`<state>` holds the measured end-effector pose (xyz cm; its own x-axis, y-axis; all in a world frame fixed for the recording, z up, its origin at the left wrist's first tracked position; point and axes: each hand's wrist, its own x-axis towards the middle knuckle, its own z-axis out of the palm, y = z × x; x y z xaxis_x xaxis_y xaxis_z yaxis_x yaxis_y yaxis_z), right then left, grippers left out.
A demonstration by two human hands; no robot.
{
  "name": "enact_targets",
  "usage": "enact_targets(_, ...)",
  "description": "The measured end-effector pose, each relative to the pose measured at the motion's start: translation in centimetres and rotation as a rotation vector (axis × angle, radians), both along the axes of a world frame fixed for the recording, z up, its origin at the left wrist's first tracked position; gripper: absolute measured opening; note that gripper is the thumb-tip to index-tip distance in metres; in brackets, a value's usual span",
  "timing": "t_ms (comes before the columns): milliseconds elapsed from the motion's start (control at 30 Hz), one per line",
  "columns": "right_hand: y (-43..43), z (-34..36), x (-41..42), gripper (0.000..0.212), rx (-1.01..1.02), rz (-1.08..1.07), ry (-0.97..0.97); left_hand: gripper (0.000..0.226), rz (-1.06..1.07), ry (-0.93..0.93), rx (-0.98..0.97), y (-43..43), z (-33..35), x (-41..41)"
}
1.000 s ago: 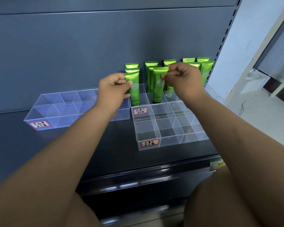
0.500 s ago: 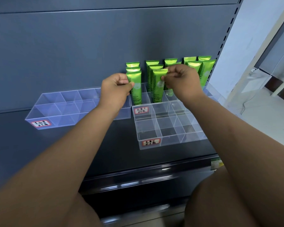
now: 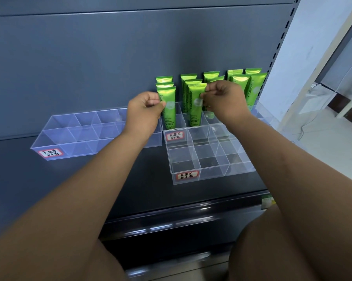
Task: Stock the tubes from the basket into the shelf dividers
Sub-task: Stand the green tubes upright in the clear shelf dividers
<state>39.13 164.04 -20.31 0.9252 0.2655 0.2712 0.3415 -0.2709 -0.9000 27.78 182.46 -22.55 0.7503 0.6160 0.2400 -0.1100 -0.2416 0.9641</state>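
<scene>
Several green tubes stand upright in the back cells of a clear divider tray (image 3: 209, 136) on the dark shelf. My left hand (image 3: 144, 110) pinches the front-left green tube (image 3: 169, 107) by its left edge. My right hand (image 3: 223, 100) pinches the tube beside it (image 3: 196, 104) near its top right edge. Both tubes stand with their caps down in the tray's cells. More tubes (image 3: 254, 86) fill the rear right cells. The basket is out of view.
A second clear divider tray (image 3: 211, 165) with empty cells sits in front, bearing a red label. Another empty clear tray (image 3: 77, 134) lies to the left. The shelf's front lip (image 3: 171, 220) runs below. A white wall and floor lie to the right.
Both hands keep their pinch on the two front tubes; hands and tubes have barely shifted. The view has drifted slightly.
</scene>
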Motion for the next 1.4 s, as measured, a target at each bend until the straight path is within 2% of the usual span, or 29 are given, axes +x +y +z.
enact_targets(367, -0.4, 0.4, -0.5, 0.012, -0.144, 0.018, -0.075, 0.012, 0.008, -0.001, 0.049, -0.1, -0.3, 0.2)
enact_targets(533, -0.3, 0.2, -0.8, 0.030, -0.291, 0.008, -0.162, 0.013, 0.003, -0.001, 0.057, 0.0, -0.3, 0.2)
enact_targets(667, -0.3, 0.0, -0.7, 0.036, -0.390, -0.003, -0.181, 0.012, 0.013, -0.014, 0.061, 0.0, -0.3, 0.1)
enact_targets(867, -0.5, 0.1, -1.1, 0.033, -0.463, -0.003, -0.199, 0.012, 0.020, -0.009, 0.088, 0.1, -0.3, 0.0)
enact_targets(1167, -0.8, 0.6, -2.6, 0.042, -0.610, 0.045, -0.141, 0.016, 0.026, 0.007, 0.110, -0.3, 0.1, -0.4)
enact_targets(1400, -1.3, 1.3, -4.2, 0.041, -0.724, -0.034, -0.162, 0.015, 0.065, 0.067, 0.156, -1.3, 0.4, -1.6)
